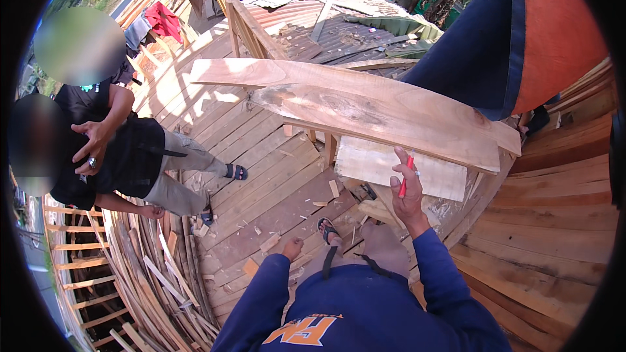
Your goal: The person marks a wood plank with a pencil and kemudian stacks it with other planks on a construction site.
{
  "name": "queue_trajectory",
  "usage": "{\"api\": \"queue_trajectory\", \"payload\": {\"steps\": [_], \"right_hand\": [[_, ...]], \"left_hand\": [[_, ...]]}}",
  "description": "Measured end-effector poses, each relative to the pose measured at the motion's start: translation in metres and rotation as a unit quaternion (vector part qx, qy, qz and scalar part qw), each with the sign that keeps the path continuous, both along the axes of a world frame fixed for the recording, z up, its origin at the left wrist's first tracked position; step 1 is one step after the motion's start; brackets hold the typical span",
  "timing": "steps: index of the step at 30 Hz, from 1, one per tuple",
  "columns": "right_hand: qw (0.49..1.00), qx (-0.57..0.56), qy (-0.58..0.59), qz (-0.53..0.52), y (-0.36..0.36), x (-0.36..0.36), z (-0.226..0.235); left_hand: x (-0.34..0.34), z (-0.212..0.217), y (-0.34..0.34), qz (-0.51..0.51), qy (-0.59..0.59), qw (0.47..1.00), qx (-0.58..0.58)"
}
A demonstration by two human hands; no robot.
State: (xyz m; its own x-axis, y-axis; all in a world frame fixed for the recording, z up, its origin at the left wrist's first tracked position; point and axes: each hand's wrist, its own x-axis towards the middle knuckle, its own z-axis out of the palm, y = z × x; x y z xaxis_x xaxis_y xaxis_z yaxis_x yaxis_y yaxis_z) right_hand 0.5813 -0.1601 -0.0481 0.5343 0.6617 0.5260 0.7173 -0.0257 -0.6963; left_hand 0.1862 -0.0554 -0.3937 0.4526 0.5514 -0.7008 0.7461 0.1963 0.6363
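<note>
My right hand [409, 197] is raised before me, its fingers closed around a slim red pen [407, 175] held upright. Just beyond it lie two long wooden planks [385, 117], overlapping on a raised support; the nearer one has a dark stained patch. A paler flat board [398, 166] sits lower, under their near edge. Down by my left thigh, my left hand [292, 248] is curled into a loose fist, with nothing visible in it and touching neither plank.
At the left stands a person in a black shirt [143, 156], one hand raised; a second blurred head is behind. Stacked sticks [150, 274] lie lower left. Wood scraps litter the plank floor [254, 163]. A blue and orange tarp [489, 32] hangs at right, beside curved timber planking [541, 241].
</note>
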Motion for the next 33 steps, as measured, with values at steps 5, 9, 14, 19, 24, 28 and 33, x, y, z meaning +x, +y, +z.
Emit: {"api": "queue_trajectory", "payload": {"steps": [5,9,14,19,24,28,33], "right_hand": [[0.991,-0.127,0.035,0.027,-0.013,0.036,-0.026],[0.972,-0.235,0.005,0.006,-0.046,0.067,-0.044],[0.948,-0.316,-0.042,-0.015,-0.067,0.149,-0.05],[0.925,-0.373,-0.078,0.005,-0.052,0.22,-0.041],[0.907,-0.408,-0.094,0.043,-0.037,0.246,-0.055],[0.893,-0.441,-0.06,0.066,-0.027,0.255,-0.053],[0.871,-0.481,-0.038,0.086,-0.025,0.258,-0.045]], "left_hand": [[0.044,0.04,0.009,0.01,0.027,0.998,-0.064],[0.081,0.064,-0.005,0.045,0.026,0.997,-0.061],[0.14,0.085,-0.014,0.062,-0.004,0.992,-0.114],[0.228,0.154,-0.028,-0.062,-0.038,0.982,-0.175],[0.307,0.197,-0.065,-0.123,-0.038,0.985,-0.116],[0.334,0.185,-0.085,-0.073,-0.032,0.992,-0.097],[0.337,0.177,-0.091,-0.038,-0.045,0.993,-0.105]]}}
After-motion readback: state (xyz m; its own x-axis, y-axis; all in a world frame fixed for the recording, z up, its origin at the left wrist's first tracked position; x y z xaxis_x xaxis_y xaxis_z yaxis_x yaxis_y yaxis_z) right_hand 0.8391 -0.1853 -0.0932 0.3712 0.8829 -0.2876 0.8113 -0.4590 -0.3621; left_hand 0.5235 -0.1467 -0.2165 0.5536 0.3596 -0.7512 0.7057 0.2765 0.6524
